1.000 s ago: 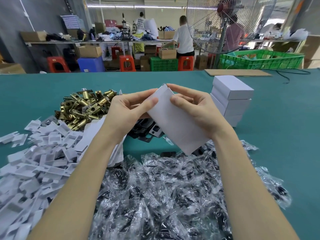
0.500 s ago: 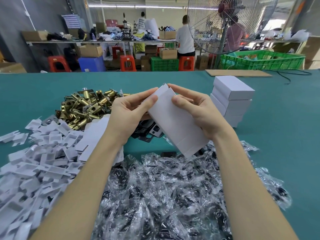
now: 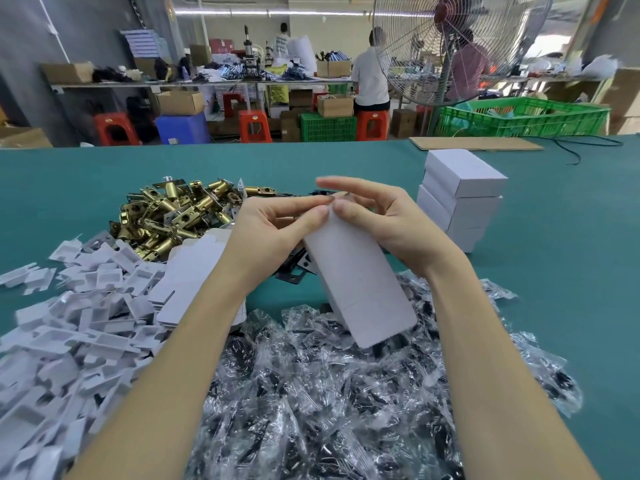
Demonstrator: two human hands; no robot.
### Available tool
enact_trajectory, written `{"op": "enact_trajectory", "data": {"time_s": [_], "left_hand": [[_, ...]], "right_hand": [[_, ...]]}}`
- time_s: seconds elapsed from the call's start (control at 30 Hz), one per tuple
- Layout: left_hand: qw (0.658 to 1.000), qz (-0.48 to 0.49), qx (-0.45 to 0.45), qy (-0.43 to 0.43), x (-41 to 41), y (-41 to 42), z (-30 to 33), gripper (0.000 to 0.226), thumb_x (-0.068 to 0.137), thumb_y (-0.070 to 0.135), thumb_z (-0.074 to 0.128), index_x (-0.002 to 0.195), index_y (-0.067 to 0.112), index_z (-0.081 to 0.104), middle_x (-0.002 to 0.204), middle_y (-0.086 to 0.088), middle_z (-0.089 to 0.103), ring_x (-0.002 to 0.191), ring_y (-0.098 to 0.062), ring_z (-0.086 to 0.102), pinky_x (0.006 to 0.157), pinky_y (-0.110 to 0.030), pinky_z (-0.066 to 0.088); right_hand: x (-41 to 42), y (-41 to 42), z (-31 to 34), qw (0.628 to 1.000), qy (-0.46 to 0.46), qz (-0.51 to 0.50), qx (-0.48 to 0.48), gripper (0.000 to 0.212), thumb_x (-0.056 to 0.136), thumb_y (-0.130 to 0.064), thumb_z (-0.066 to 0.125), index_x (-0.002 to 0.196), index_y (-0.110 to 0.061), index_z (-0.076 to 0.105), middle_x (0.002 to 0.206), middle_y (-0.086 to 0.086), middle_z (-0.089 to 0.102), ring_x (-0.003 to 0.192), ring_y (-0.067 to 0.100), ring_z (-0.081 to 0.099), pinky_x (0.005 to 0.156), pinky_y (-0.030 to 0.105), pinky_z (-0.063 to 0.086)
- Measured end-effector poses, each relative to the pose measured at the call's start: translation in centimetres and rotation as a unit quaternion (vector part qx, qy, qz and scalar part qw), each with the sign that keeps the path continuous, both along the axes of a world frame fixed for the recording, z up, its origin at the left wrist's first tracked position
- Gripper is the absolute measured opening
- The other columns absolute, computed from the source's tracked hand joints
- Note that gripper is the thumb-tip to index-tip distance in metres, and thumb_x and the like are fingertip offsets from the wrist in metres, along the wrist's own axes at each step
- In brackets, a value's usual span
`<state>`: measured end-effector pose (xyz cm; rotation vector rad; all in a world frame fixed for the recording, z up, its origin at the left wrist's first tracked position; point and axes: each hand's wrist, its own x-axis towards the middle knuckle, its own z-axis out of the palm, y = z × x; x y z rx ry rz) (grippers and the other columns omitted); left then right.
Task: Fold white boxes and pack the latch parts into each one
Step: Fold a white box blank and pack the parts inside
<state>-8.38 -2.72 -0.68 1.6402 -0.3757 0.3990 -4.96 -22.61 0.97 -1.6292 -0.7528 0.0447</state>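
On the left of the green worktop [image 3: 69,174], a big heap of small white tray pieces [image 3: 69,327] is seen, not yet used. Just behind it, a pile of gold latch parts [image 3: 166,216] is waiting to be packed. Flat white box blanks [image 3: 194,278] are stacked beside that pile, so many boxes are left to fold. In the middle, one white box [image 3: 360,285] is held up over the clear bags [image 3: 311,393], with its far end being worked on. The left hand [image 3: 273,233] is curled and pinches the top of the box. The right hand [image 3: 384,220] grips the same end from the other side, with two fingers lifted straight. Nothing is seen being put inside it yet. On the right, a small stack of closed boxes [image 3: 460,199] is already done.
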Motion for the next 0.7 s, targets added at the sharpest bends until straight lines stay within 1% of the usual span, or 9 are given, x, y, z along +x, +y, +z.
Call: {"op": "enact_trajectory", "data": {"time_s": [0.07, 0.17, 0.23, 0.3, 0.37, 0.43, 0.5, 0.6, 0.7], "left_hand": [[1.000, 0.000, -0.021, 0.015, 0.1, -0.2, -0.1, 0.017, 0.093, 0.012, 0.072, 0.100, 0.024, 0.081, 0.100, 0.000, 0.080, 0.094, -0.013, 0.074, 0.083, -0.033, 0.061], [0.998, -0.014, -0.052, 0.038, 0.3, -0.3, -0.3, 0.016, 0.095, 0.015, 0.071, 0.101, 0.024, 0.083, 0.104, -0.005, 0.079, 0.096, -0.015, 0.072, 0.084, -0.034, 0.062], [0.996, -0.024, -0.065, 0.064, 0.5, -0.3, -0.5, 0.015, 0.094, 0.017, 0.071, 0.102, 0.022, 0.083, 0.106, -0.005, 0.079, 0.097, -0.015, 0.072, 0.083, -0.032, 0.061], [0.993, -0.026, -0.068, 0.089, 0.7, -0.4, -0.7, 0.014, 0.094, 0.021, 0.072, 0.101, 0.024, 0.083, 0.106, -0.005, 0.079, 0.097, -0.016, 0.071, 0.084, -0.033, 0.062], [0.991, -0.019, -0.078, 0.105, 0.9, -0.8, -1.1, 0.013, 0.095, 0.023, 0.071, 0.099, 0.027, 0.083, 0.105, -0.003, 0.078, 0.096, -0.016, 0.070, 0.083, -0.035, 0.061], [0.987, -0.009, -0.111, 0.120, 1.0, -1.0, -1.4, 0.012, 0.095, 0.024, 0.071, 0.101, 0.029, 0.079, 0.104, -0.002, 0.077, 0.096, -0.017, 0.071, 0.076, -0.031, 0.061], [0.982, 0.000, -0.133, 0.131, 1.2, -1.0, -1.6, 0.007, 0.095, 0.021, 0.072, 0.100, 0.025, 0.074, 0.100, 0.002, 0.077, 0.093, -0.020, 0.073, 0.073, -0.027, 0.059], [0.980, 0.013, -0.129, 0.151, 1.4, -0.9, -1.9, 0.003, 0.095, 0.017, 0.071, 0.092, 0.019, 0.072, 0.094, 0.000, 0.077, 0.086, -0.019, 0.074, 0.070, -0.026, 0.059], [0.973, 0.017, -0.146, 0.180, 1.4, -0.9, -1.8, 0.001, 0.094, 0.014, 0.071, 0.094, 0.014, 0.071, 0.088, -0.003, 0.077, 0.078, -0.018, 0.074, 0.065, -0.024, 0.058]], "right_hand": [[-0.1, 0.2, 0.0, 1.000, 0.001, -0.015, 0.008, 0.023, 0.101, -0.017, 0.064, 0.122, -0.018, 0.073, 0.113, 0.003, 0.076, 0.103, 0.016, 0.069, 0.086, 0.030, 0.058], [-0.1, 0.4, -0.1, 0.997, 0.047, -0.052, 0.044, 0.019, 0.097, -0.019, 0.070, 0.116, -0.018, 0.075, 0.104, 0.003, 0.079, 0.092, 0.014, 0.072, 0.076, 0.028, 0.059], [0.1, 0.4, -0.3, 0.993, 0.068, -0.081, 0.057, 0.013, 0.093, -0.020, 0.075, 0.104, -0.014, 0.078, 0.097, 0.002, 0.079, 0.085, 0.012, 0.073, 0.070, 0.024, 0.058], [0.3, 0.6, -0.6, 0.989, 0.090, -0.099, 0.068, 0.013, 0.089, -0.021, 0.079, 0.097, -0.010, 0.079, 0.095, 0.005, 0.079, 0.082, 0.013, 0.073, 0.068, 0.025, 0.057], [0.5, 0.8, -1.0, 0.984, 0.105, -0.116, 0.081, 0.011, 0.087, -0.021, 0.081, 0.092, -0.012, 0.080, 0.092, 0.005, 0.079, 0.079, 0.013, 0.072, 0.067, 0.025, 0.057], [0.8, 0.9, -1.3, 0.978, 0.118, -0.139, 0.100, 0.006, 0.085, -0.022, 0.083, 0.084, -0.016, 0.081, 0.088, 0.003, 0.079, 0.075, 0.011, 0.071, 0.065, 0.025, 0.056], [1.2, 0.7, -1.5, 0.973, 0.117, -0.166, 0.106, 0.008, 0.083, -0.024, 0.085, 0.076, -0.021, 0.082, 0.084, -0.001, 0.079, 0.070, 0.009, 0.070, 0.062, 0.023, 0.055], [1.6, 0.4, -2.0, 0.974, 0.113, -0.171, 0.095, 0.009, 0.081, -0.029, 0.087, 0.078, -0.021, 0.083, 0.083, -0.001, 0.079, 0.069, 0.009, 0.070, 0.059, 0.022, 0.053], [1.6, 0.8, -2.2, 0.977, 0.117, -0.162, 0.078, 0.013, 0.086, -0.030, 0.083, 0.078, -0.019, 0.081, 0.080, -0.003, 0.077, 0.066, 0.008, 0.067, 0.057, 0.020, 0.051]]}}
